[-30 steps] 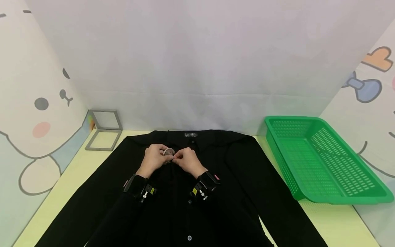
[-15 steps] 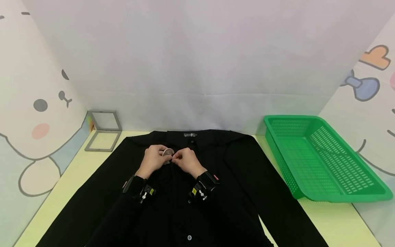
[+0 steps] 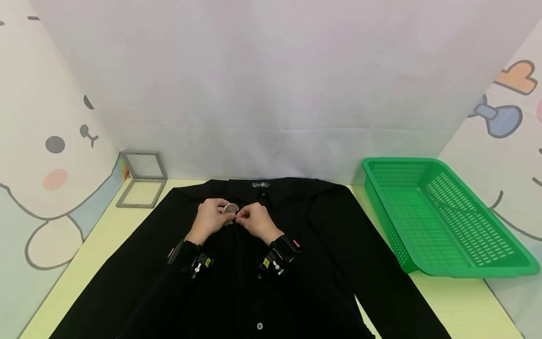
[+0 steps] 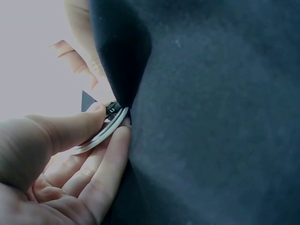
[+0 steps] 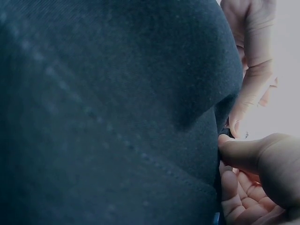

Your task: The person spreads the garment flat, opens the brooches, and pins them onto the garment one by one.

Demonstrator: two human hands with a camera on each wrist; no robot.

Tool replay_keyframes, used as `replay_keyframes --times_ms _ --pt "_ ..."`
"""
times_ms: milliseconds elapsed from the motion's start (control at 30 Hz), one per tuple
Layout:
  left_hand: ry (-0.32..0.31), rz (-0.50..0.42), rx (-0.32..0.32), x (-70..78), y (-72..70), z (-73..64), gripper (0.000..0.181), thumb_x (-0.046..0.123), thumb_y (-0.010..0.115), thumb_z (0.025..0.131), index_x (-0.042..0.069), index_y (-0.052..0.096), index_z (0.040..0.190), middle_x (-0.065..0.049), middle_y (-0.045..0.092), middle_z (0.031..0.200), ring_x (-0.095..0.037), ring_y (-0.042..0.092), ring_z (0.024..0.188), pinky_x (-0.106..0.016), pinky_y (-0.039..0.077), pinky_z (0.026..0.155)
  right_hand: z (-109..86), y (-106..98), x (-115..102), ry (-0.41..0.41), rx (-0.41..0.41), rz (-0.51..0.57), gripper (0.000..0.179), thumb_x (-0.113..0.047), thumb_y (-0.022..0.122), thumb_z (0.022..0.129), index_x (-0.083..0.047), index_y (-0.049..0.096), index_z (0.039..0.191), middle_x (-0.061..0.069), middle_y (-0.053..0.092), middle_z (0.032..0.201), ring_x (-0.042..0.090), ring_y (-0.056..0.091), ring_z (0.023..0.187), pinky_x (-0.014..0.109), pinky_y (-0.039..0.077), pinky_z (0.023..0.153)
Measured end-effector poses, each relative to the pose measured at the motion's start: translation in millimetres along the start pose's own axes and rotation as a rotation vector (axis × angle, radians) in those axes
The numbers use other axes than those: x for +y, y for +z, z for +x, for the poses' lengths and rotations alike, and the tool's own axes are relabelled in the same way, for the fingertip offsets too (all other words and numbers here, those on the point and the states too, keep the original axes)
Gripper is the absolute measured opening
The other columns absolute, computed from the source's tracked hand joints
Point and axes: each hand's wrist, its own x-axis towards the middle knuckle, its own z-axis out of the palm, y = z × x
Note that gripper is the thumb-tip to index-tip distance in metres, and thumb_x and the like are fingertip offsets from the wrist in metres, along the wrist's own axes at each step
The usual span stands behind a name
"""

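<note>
A black button shirt (image 3: pixel 271 245) lies spread out, collar at the back. Over its upper front my left hand (image 3: pixel 207 219) holds a thin round disc (image 3: pixel 230 208) with a silvery rim, perhaps a badge, between thumb and fingers. In the left wrist view the disc's curved rim (image 4: pixel 104 134) shows edge-on, with a small black piece (image 4: pixel 112 110) near the thumb tip. My right hand (image 3: pixel 259 222) meets the left at the disc's edge. In the right wrist view, its thumb (image 5: pixel 243 152) and fingers pinch dark cloth beside the left fingertips. The exact pinch is partly hidden.
An open grey-framed case (image 3: pixel 141 193) with clear panels stands at the back left. To the right, a green plastic basket (image 3: pixel 383 226) sits by the shirt's sleeve. Pale yellow tabletop (image 3: pixel 457 301) shows around the shirt; a white cloth wall (image 3: pixel 271 94) rises behind.
</note>
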Motion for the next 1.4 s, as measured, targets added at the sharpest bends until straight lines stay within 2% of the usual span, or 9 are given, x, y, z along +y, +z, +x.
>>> replay_keyframes --times_ms 367,567,767,933,1067,1167,1267,1400 --pt "0.028 0.022 0.002 0.6 -0.5 -0.7 0.024 0.008 0.076 0.093 0.001 0.072 0.115 -0.016 0.075 0.099 -0.019 0.072 0.076 -0.030 0.058 0.069 -0.3 0 1 -0.008 0.001 -0.002 0.009 -0.015 0.070 0.099 -0.012 0.079 0.098 0.003 0.074 0.093 0.010 0.063 0.076 0.025 0.051 0.069" --pt "0.079 0.050 0.022 3.6 -0.4 -3.3 0.024 0.008 0.077 0.093 0.000 0.073 0.115 -0.016 0.074 0.101 -0.019 0.070 0.076 -0.030 0.057 0.069 0.0 -2 0 -0.023 0.005 0.000 0.009 -0.015 0.071 0.099 -0.013 0.078 0.094 0.003 0.074 0.092 0.010 0.062 0.073 0.025 0.049 0.067" --pt "0.136 0.109 0.012 5.0 0.9 -6.0 0.027 0.007 0.079 0.090 0.003 0.075 0.116 -0.015 0.075 0.105 -0.025 0.068 0.083 -0.038 0.054 0.075 -0.8 -4 1 -0.026 -0.013 -0.006 0.009 -0.015 0.070 0.100 -0.012 0.078 0.097 0.001 0.073 0.089 0.009 0.062 0.073 0.024 0.051 0.067" --pt "0.142 0.106 -0.002 0.8 2.0 -10.2 0.031 0.004 0.077 0.091 0.002 0.072 0.122 -0.016 0.073 0.107 -0.029 0.068 0.089 -0.042 0.056 0.081 -9.5 -5 1 -0.028 -0.053 -0.020 0.011 -0.013 0.070 0.099 -0.010 0.074 0.109 0.004 0.069 0.096 0.014 0.063 0.083 0.027 0.053 0.073" --pt "0.148 0.083 0.002 -3.5 3.9 -12.8 0.041 0.005 0.077 0.091 0.001 0.067 0.130 -0.018 0.071 0.114 -0.030 0.068 0.096 -0.043 0.056 0.085 -22.3 -5 0 -0.058 -0.060 -0.123 0.028 -0.014 0.070 0.100 -0.007 0.067 0.127 0.009 0.065 0.111 0.020 0.062 0.098 0.032 0.053 0.083" --pt "0.153 0.060 -0.003 -4.6 5.1 -13.0 0.048 0.005 0.078 0.090 0.001 0.063 0.136 -0.018 0.069 0.120 -0.030 0.069 0.099 -0.043 0.057 0.086 -30.9 -8 0 -0.077 -0.054 -0.201 0.035 -0.015 0.069 0.100 -0.007 0.063 0.134 0.012 0.062 0.120 0.023 0.060 0.104 0.034 0.053 0.087" --pt "0.162 0.051 -0.028 -4.8 4.1 -12.7 0.054 0.006 0.079 0.089 0.003 0.061 0.139 -0.018 0.068 0.124 -0.026 0.067 0.089 -0.039 0.055 0.081 -36.1 -12 0 -0.090 -0.058 -0.239 0.035 -0.016 0.070 0.100 -0.007 0.064 0.134 0.014 0.062 0.125 0.024 0.061 0.108 0.036 0.053 0.089" --pt "0.165 0.053 -0.088 -6.3 1.0 -12.6 0.059 0.006 0.080 0.088 0.005 0.058 0.143 -0.014 0.068 0.110 -0.017 0.058 0.073 -0.035 0.048 0.071 -40.0 -18 1 -0.088 -0.079 -0.261 0.034 -0.017 0.070 0.100 -0.007 0.066 0.132 0.014 0.061 0.125 0.024 0.061 0.108 0.036 0.054 0.090"
